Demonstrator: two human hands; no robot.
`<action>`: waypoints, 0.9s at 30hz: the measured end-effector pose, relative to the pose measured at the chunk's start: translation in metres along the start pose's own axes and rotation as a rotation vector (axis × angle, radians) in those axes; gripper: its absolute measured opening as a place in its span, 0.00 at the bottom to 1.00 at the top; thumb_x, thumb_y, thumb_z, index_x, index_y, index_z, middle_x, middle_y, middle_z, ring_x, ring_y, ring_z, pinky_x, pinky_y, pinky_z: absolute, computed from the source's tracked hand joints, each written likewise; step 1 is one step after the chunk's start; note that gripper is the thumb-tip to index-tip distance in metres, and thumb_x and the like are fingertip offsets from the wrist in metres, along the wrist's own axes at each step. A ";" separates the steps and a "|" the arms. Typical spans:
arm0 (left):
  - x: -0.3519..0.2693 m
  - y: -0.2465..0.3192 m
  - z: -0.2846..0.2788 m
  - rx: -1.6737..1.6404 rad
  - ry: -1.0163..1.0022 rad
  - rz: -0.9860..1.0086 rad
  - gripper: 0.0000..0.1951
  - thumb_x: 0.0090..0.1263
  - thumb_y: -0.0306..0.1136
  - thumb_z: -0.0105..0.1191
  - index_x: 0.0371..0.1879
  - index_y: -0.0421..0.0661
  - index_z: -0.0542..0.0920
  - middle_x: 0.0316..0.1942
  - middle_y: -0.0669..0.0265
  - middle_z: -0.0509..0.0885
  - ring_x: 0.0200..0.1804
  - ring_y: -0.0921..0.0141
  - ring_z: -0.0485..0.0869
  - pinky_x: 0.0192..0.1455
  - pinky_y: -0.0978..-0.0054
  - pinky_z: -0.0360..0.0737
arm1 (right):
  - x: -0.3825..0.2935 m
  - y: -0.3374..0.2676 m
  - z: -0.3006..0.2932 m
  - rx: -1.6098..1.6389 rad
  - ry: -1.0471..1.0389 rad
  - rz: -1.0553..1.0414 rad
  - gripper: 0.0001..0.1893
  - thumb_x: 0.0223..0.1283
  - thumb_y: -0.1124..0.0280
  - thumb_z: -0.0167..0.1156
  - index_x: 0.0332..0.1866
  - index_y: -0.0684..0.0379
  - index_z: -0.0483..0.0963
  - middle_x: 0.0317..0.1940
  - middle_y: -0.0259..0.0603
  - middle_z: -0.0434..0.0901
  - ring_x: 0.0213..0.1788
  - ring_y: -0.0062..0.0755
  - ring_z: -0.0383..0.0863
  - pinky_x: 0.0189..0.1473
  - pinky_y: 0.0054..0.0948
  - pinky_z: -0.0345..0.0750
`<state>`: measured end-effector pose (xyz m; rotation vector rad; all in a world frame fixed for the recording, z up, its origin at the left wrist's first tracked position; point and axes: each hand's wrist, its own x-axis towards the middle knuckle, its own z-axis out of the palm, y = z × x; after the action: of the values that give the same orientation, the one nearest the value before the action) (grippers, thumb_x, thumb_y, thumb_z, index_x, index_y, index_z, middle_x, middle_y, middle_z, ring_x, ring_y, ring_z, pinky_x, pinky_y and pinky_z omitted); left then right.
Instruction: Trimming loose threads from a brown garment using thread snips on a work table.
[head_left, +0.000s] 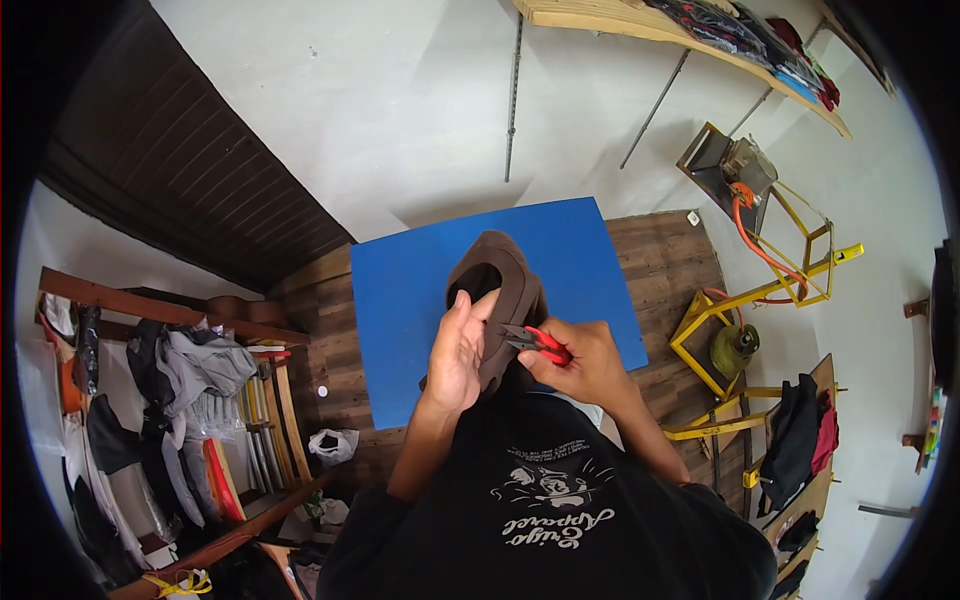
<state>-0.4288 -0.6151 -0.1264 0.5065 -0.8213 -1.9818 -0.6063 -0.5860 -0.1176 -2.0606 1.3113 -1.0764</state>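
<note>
A brown fabric garment piece (496, 259), with a dark round opening, is held up over a blue tabletop (405, 300). My left hand (456, 352) grips its near left edge, some fingers reaching into the opening. Thread snips with red handles (551, 346) are held in my right hand (589, 360), the thumb below and the fingers above. Their dark blades point left, parted, and lie against or just over the fabric; whether they touch it is not clear. The lower part of the garment is hidden behind my hands and the black shirt.
Left of the table stands a wooden rack (172, 304) with hanging clothes and rolls. On the right are yellow metal frames (690, 345), a green gas cylinder (733, 351) and an orange hose (757, 247). A wooden shelf (600, 19) carries packed items. A white plastic bag (334, 445) lies on the floor.
</note>
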 end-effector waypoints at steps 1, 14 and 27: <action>0.000 0.000 0.000 0.001 0.000 -0.001 0.37 0.78 0.58 0.27 0.67 0.31 0.64 0.64 0.56 0.74 0.65 0.68 0.72 0.70 0.71 0.62 | 0.001 -0.002 0.001 0.018 0.012 -0.003 0.15 0.52 0.63 0.71 0.24 0.60 0.73 0.13 0.41 0.69 0.14 0.40 0.72 0.18 0.33 0.67; 0.006 -0.001 0.006 0.040 0.100 0.041 0.39 0.77 0.60 0.25 0.67 0.32 0.63 0.62 0.55 0.75 0.62 0.67 0.76 0.67 0.70 0.68 | -0.003 0.001 0.006 -0.039 -0.007 -0.054 0.15 0.50 0.59 0.72 0.29 0.59 0.75 0.14 0.40 0.73 0.17 0.41 0.76 0.20 0.33 0.70; 0.002 0.003 0.015 0.310 0.008 -0.063 0.31 0.81 0.49 0.30 0.68 0.32 0.64 0.67 0.57 0.70 0.69 0.70 0.66 0.72 0.73 0.59 | 0.009 0.000 0.012 0.449 0.226 0.396 0.11 0.59 0.70 0.68 0.29 0.62 0.73 0.20 0.22 0.67 0.26 0.11 0.62 0.27 0.18 0.64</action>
<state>-0.4375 -0.6131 -0.1136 0.7265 -1.1276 -1.9162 -0.5938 -0.5946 -0.1212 -1.3193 1.3573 -1.2973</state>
